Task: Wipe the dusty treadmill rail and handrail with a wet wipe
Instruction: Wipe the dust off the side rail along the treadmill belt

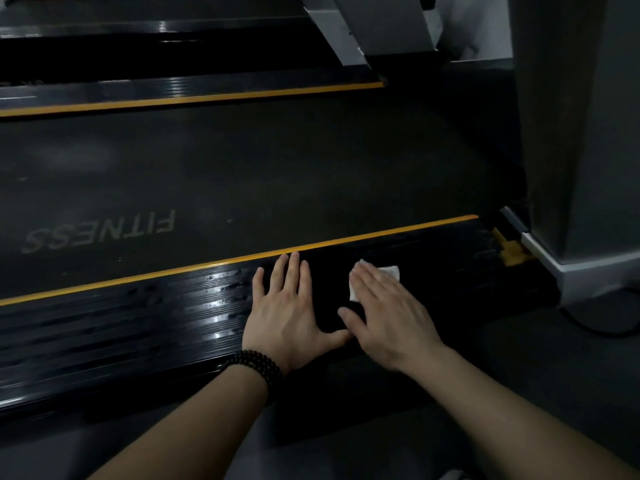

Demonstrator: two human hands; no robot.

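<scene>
The near treadmill side rail [138, 317] is glossy black and ribbed, with an orange stripe along its inner edge. It shines wet to the left of my hands. My left hand [291, 313] lies flat on the rail, fingers spread, holding nothing; a dark bead bracelet is on that wrist. My right hand [384, 313] presses flat on a white wet wipe [389, 273], whose corner shows beyond my fingertips. No handrail is in view.
The dark running belt [242, 174] with the word FITNESS lies beyond the rail. A far rail [190, 95] with an orange stripe sits behind it. A grey upright column [571, 133] and its white base stand at the right. A cable [595, 327] runs on the floor.
</scene>
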